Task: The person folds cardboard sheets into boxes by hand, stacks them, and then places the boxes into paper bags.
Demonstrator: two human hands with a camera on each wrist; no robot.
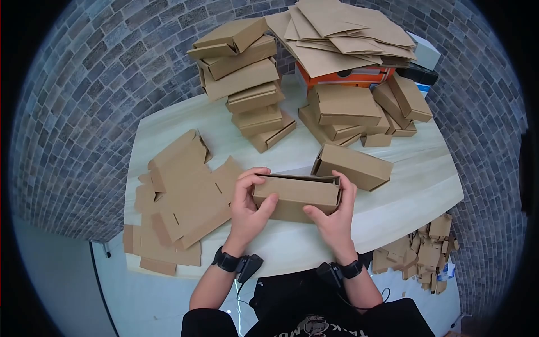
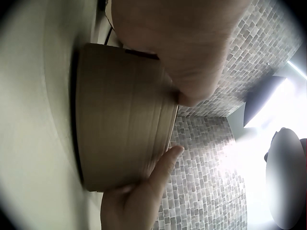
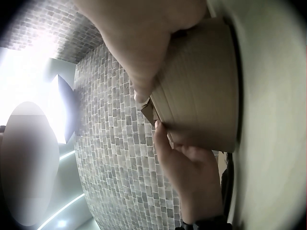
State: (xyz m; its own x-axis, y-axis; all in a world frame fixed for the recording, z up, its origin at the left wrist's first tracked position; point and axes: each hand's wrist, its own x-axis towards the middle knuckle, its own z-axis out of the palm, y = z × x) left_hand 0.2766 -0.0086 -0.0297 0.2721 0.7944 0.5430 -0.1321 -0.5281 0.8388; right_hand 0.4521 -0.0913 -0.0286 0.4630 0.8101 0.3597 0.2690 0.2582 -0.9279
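A small brown cardboard box (image 1: pixel 296 194) stands on the table in front of the person, its long side facing them. The left hand (image 1: pixel 251 209) grips its left end, thumb on the near side and fingers over the back edge. At the opposite end, the right hand (image 1: pixel 335 218) holds the box the same way, fingers round the right corner. A slightly raised flap shows along the top back edge. In the left wrist view the broad side of the box (image 2: pixel 120 115) fills the space between both hands, and the right wrist view shows the box (image 3: pixel 204 91) near the tabletop.
Flattened cardboard blanks (image 1: pixel 188 205) lie on the left. Behind is a tall stack of folded boxes (image 1: pixel 252 76). Another box (image 1: pixel 356 167) stands just behind the right hand, with more boxes (image 1: pixel 345 105) beyond. Cardboard sheets (image 1: pixel 348 33) top an orange box (image 1: pixel 348 76). Cardboard pieces (image 1: pixel 418 253) litter the floor.
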